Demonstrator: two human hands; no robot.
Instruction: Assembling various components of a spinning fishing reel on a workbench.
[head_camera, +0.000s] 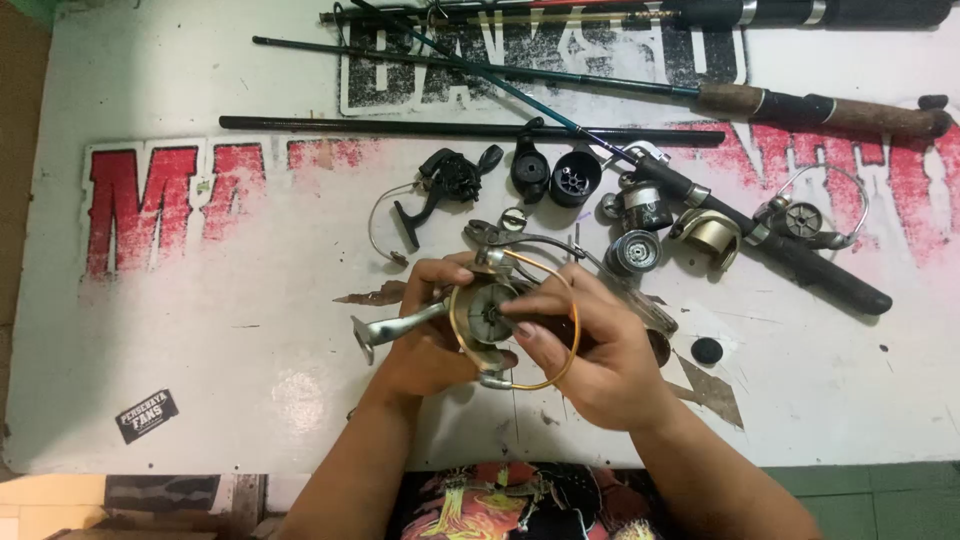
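Far left of the white table: a small black sticker near the front edge. Your left hand is wrapped around a silver spinning reel body, held just above the table at centre; its foot sticks out to the left. Gold bail wire loops round the rotor. Your right hand is pinched on the rotor face, thumb and fingertips touching it, remaining fingers curled. Behind the hands: black reel frame, black spool, silver spool, bronze-coloured cup. Right: a rod handle with reel lies diagonally. More rods lie along the back edge.
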